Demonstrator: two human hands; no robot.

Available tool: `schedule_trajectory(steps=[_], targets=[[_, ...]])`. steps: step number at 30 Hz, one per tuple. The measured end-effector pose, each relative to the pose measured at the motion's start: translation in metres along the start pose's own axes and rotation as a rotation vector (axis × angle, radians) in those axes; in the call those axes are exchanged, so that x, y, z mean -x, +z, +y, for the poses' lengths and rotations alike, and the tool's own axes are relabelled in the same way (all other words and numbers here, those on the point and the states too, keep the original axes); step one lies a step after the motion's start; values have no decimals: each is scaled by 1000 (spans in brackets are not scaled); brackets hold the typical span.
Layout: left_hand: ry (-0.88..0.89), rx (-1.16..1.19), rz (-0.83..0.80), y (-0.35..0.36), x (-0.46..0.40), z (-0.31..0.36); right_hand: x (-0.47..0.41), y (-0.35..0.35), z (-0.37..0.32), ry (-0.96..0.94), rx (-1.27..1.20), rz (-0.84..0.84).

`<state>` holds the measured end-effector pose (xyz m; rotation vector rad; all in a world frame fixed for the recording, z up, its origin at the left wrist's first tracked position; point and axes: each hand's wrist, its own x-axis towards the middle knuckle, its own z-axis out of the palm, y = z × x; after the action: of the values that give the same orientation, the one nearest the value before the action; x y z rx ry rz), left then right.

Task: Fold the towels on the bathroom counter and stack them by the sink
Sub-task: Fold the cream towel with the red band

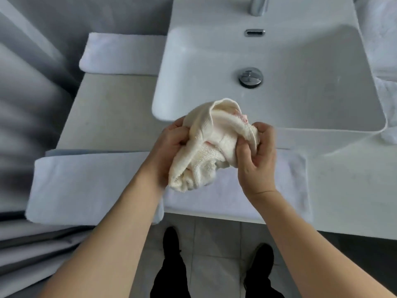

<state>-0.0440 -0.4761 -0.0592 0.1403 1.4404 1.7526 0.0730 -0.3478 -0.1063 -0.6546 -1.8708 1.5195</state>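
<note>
Item: cream towel [211, 145], small terry cloth with a faint pink patch near its top edge, bunched and held in the air above the front edge of the table [111, 112], at about 7 o'clock from the sink [279, 82] basin. Handling, by judgement: light, soft, wholly limp, not fragile; it will sag and collapse unless taken at two corners or along a hem, so a hem edge is the place to hold before spreading. Left hand [169, 145] grips the bunch at its 9 o'clock side, fingers curled into the cloth; right hand [256, 160] pinches a fold at 3 o'clock, fingers clamped on the fabric. Below, at 6 o'clock: white towel [86, 186] laid flat along the table front. At 11 o'clock: folded white towel [122, 54] beside the sink. At 2 o'clock: crumpled white cloth [380, 39], right of the basin.
</note>
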Motion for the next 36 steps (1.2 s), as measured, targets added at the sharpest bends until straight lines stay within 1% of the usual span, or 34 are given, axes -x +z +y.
schedule_trajectory(steps=[3, 4, 6, 7, 8, 9, 10, 11, 12, 13, 14, 15, 16, 17, 18, 20, 21, 23, 26, 31, 33, 34, 36], targets=[[-93, 4, 24, -79, 18, 33, 2, 86, -16, -7, -7, -59], [-80, -24, 46, -105, 20, 42, 1, 113, -20, -33, 4, -85], [-34, -86, 145, -156, 19, 54, -2, 162, -26, -44, 69, -121], [-37, -78, 196, -177, 19, 58, -3, 182, -28, -40, 163, -88], [-55, -58, 232, -195, 17, 63, -4, 198, -28, -41, 296, -16], [-81, -34, 237, -213, 13, 67, -4, 211, -26, -55, 413, 57], [-108, -17, 222, -224, 11, 72, 0, 219, -25, -91, 444, 59], [-141, 0, 220, -237, 7, 76, 6, 229, -24, -147, 409, -20], [-178, 9, 218, -247, 3, 81, 12, 241, -21, -214, 366, -136], [-192, -38, 266, -261, -4, 81, 19, 253, -18, -282, 355, -236], [-179, -165, 357, -274, -10, 78, 22, 265, -14, -331, 377, -297], [-120, -356, 465, -288, -16, 71, 20, 276, -9, -332, 406, -329], [-47, -552, 544, -299, -19, 62, 15, 286, -4, -285, 436, -345], [6, -707, 575, -308, -20, 52, 8, 295, 1, -213, 466, -363], [25, -806, 585, -315, -19, 41, -1, 301, 9, -133, 504, -390], [39, -894, 619, -320, -17, 19, -19, 306, 29, 1, 569, -444], [75, -928, 654, -321, -18, 11, -25, 305, 37, 30, 593, -455], [144, -1000, 730, -321, -22, 2, -31, 307, 48, -26, 671, -422], [180, -1056, 777, -323, -29, -6, -31, 313, 60, -141, 844, -326], [194, -1082, 797, -324, -32, -7, -34, 317, 69, -172, 872, -287], [190, -1083, 801, -324, -33, -5, -33, 317, 68, -156, 869, -284], [178, -1078, 798, -325, -33, -5, -34, 318, 68, -117, 868, -263], [133, -1065, 782, -324, -35, -3, -37, 319, 68, 4, 880, -158]])
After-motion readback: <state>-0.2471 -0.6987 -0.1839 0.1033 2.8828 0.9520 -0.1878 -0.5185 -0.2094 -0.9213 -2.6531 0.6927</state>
